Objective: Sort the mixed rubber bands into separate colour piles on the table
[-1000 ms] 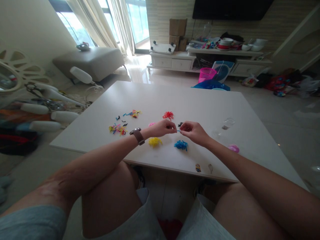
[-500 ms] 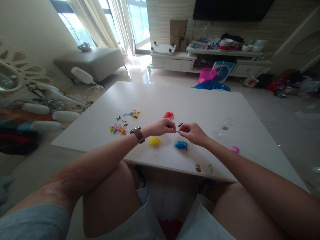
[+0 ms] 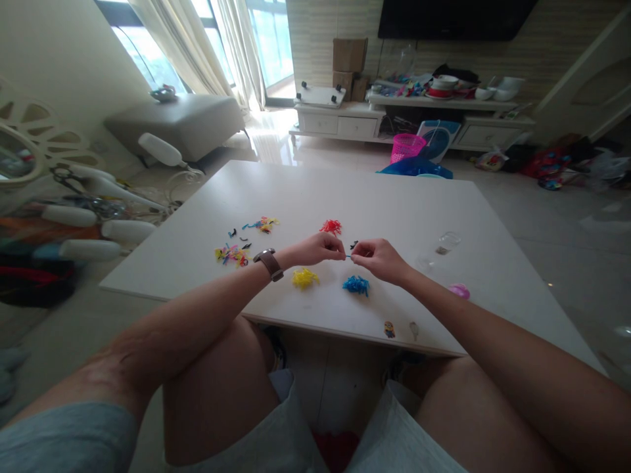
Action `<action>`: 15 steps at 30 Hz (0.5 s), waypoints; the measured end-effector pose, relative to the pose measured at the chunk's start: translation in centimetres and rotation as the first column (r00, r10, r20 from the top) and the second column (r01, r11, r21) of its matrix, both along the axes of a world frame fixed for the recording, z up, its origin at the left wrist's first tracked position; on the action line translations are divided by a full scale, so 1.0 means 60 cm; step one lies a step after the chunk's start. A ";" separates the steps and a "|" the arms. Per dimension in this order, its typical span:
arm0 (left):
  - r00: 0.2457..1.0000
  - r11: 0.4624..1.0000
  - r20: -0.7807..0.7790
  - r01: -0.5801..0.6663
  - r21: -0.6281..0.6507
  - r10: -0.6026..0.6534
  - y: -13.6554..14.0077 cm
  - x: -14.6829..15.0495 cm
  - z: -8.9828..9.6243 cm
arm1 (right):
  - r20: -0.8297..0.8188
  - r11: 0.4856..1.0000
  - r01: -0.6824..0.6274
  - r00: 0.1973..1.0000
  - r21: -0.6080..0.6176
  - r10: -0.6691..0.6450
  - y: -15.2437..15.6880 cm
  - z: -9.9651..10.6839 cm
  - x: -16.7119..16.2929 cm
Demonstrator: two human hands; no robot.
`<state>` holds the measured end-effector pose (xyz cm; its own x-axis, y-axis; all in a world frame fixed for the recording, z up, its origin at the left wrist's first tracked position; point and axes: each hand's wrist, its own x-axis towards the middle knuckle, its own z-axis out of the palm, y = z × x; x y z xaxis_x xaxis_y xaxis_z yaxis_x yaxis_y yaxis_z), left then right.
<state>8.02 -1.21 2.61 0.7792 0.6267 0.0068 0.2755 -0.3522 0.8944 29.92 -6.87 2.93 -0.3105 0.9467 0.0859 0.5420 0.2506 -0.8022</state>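
Above the white table point(image 3: 276, 187), my left hand point(image 3: 326, 247) and my right hand point(image 3: 377, 258) meet almost fingertip to fingertip. Both are pinched shut on one small blue strip point(image 3: 348, 256), which spans the narrow gap between them. A heap of similar blue pieces point(image 3: 355, 285) lies just below my hands, with a yellow heap point(image 3: 305, 278) to its left. Beyond my left hand sits a red heap point(image 3: 330, 227). A few black pieces point(image 3: 353, 244) show partly behind my right hand.
Mixed coloured pieces point(image 3: 231, 254) lie in loose clusters at the left. To the right are a clear jar point(image 3: 448, 242) and a pink round object point(image 3: 459, 290). A small yellow-and-blue cartoon figure point(image 3: 389, 329) and a pale flat piece point(image 3: 413, 330) lie by the near edge.
Both hands hold nearly the same place, still pinching the blue strip. The whole view has shifted very slightly; the heaps look unchanged.
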 end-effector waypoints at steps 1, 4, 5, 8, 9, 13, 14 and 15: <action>1.000 1.000 -0.004 0.001 0.004 -0.001 -0.001 0.001 -0.003 | 0.002 1.000 -0.012 1.000 -0.008 0.012 0.000 -0.001 0.003; 0.999 1.000 -0.036 -0.016 0.008 0.016 -0.002 -0.002 -0.009 | 0.044 0.998 -0.051 0.998 -0.029 0.053 0.001 -0.003 0.013; 0.998 1.000 -0.050 -0.030 -0.001 0.030 -0.003 -0.004 -0.009 | 0.074 0.998 -0.060 0.995 -0.034 0.062 0.002 -0.003 0.017; 0.994 0.989 -0.074 -0.083 -0.121 0.075 -0.002 -0.012 -0.009 | 0.172 0.995 -0.079 0.981 -0.054 0.087 0.004 -0.004 0.031; 0.994 0.975 -0.066 -0.096 -0.199 0.084 -0.001 -0.014 -0.009 | 0.196 0.993 -0.094 0.975 -0.076 0.107 0.005 -0.005 0.036; 0.985 0.838 -0.001 -0.147 -0.525 0.172 0.000 -0.017 -0.015 | 0.251 0.955 -0.210 0.932 -0.211 0.260 0.008 -0.009 0.056; 0.979 0.797 0.011 -0.159 -0.583 0.204 0.000 -0.017 -0.017 | 0.254 0.938 -0.240 0.919 -0.249 0.302 0.009 -0.011 0.060; 0.973 0.758 0.021 -0.166 -0.631 0.230 0.001 -0.017 -0.018 | 0.253 0.922 -0.262 0.907 -0.285 0.336 0.009 -0.011 0.063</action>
